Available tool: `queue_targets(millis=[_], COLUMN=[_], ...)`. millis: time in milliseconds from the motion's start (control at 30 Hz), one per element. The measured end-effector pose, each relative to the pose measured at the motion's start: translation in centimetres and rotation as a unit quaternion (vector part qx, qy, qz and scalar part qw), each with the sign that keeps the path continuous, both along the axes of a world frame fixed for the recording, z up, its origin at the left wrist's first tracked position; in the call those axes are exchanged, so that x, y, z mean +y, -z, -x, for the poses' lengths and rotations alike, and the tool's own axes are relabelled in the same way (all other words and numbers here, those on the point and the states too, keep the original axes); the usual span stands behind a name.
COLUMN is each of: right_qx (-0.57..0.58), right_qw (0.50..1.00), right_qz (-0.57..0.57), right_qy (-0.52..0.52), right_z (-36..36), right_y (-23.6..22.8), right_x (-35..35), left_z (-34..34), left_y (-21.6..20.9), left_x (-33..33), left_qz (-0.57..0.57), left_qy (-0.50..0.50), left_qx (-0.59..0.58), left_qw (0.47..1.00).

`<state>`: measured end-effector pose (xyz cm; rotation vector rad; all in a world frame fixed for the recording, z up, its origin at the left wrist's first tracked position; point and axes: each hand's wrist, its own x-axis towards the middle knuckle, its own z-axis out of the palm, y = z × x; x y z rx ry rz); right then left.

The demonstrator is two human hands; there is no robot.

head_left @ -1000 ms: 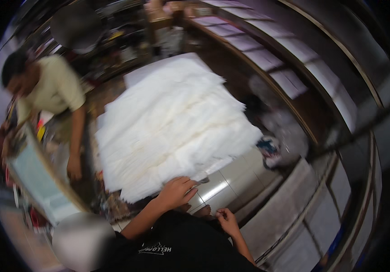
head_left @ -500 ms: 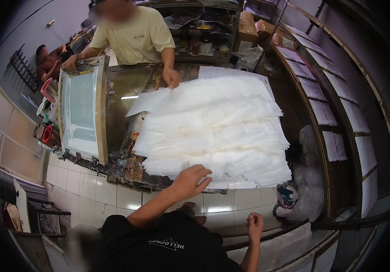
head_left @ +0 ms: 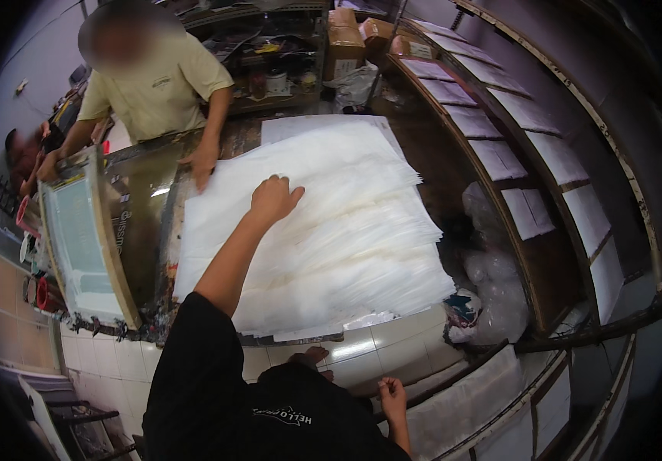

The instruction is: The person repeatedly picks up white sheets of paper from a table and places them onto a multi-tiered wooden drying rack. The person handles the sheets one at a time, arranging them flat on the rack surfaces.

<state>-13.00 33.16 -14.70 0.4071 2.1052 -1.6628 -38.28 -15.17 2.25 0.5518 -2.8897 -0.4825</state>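
A broad pile of thin white sheets [head_left: 331, 223] lies fanned out in overlapping layers on the worktable. My left hand [head_left: 276, 201] reaches over its upper part, palm down, with the thumb apart from the bent fingers; no sheet shows lifted in it. Well away from the pile, low on the right, my right hand [head_left: 393, 396] hangs with its fingers curled in and nothing visible in them. Across the table, a co-worker's hand [head_left: 203, 163] is at the pile's far left edge. That person's other hand [head_left: 48, 166] rests on a wooden-framed printing screen [head_left: 119, 261].
A rack of boards [head_left: 500, 184] bearing white sheets stands along the right. Clear plastic bags [head_left: 492, 284] lie between it and the table. Cardboard boxes [head_left: 344, 42] sit at the back. Red-rimmed containers [head_left: 48, 293] stand left of the screen. Another person [head_left: 25, 157] is at the far left.
My left hand has moved from the pile's near edge to its far part. The co-worker's sheet now lies flat on the pile. My view has shifted, and the right hand still hangs low.
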Motion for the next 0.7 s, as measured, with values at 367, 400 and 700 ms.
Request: queue_targets(millis=[367, 400, 700], right_qx=[0.067, 0.049, 0.246], right_qw=[0.994, 0.996, 0.958], right_qz=[-0.085, -0.069, 0.118], right_qy=[0.013, 0.014, 0.084], right_z=[4.6, 5.4, 10.7], right_y=[-1.4, -1.7, -16.1], right_x=[-1.5, -2.0, -5.8], left_z=[2.2, 1.8, -7.0], left_y=[1.3, 4.1, -3.6], left_x=[-3.8, -5.8, 19.3], left_qz=[-0.072, -0.061, -0.172], left_qy=[0.143, 0.153, 0.365], left_qx=[0.031, 0.127, 0.177], left_qw=[0.987, 0.978, 0.898])
